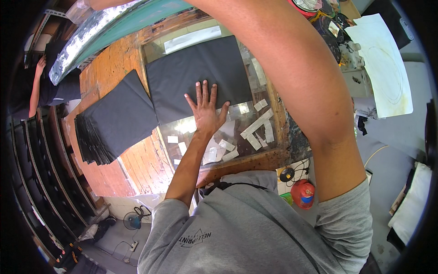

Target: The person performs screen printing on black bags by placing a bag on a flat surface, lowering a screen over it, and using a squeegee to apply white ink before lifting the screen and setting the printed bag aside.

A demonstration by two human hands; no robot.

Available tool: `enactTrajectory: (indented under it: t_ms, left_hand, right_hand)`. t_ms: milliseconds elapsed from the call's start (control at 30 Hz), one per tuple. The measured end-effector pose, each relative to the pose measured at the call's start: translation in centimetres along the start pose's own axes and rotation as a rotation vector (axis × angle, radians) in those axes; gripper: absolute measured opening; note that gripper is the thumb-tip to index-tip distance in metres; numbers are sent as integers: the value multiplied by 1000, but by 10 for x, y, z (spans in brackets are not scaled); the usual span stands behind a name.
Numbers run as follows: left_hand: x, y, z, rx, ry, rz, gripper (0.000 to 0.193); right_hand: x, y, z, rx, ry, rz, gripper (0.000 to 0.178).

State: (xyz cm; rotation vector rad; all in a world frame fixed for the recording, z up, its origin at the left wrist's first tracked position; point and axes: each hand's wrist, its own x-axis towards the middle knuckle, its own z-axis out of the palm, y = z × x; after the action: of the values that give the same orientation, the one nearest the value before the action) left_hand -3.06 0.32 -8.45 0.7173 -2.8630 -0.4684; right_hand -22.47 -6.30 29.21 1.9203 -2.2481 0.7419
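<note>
My left hand (206, 108) lies flat with spread fingers on the near part of a smooth black sheet (196, 64), which looks like fabric. The sheet rests on a glass-topped panel (182, 132) set in a worn wooden table. My right arm (292, 68) is raised and reaches across the top of the view. Only a strip of skin from it, perhaps the right hand (109, 3), shows at the upper left edge, beside a tilted teal panel with a silver border (114, 34). The right fingers are cut off or blurred, so their grip cannot be made out.
A fanned stack of black sheets (116, 121) lies left of the panel. Pale tape strips (258, 123) stick to the glass. Dark racks (50, 169) stand at left, near another person's arm (36, 86). A red container (302, 194) sits below the table's right side.
</note>
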Motion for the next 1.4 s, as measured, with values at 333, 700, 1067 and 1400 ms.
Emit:
enactTrajectory:
  t_ms: [333,700,1067,1400]
  left_hand:
    - [-3,-2,0,19,-6,18,74]
    - [-5,-5,-3,-26,11,51,73]
    - [-66,26,-131,-1592,632,-379,76]
    - [-91,3,-70,-1949,198,-1211,92]
  right_hand:
    - [-2,3,5,-1,29,-17,42]
    - [20,10,14,5,82,-40,40]
    - [-142,-36,117,-67,173,-21,28]
    - [-247,-17,254,-140,-99,140,64]
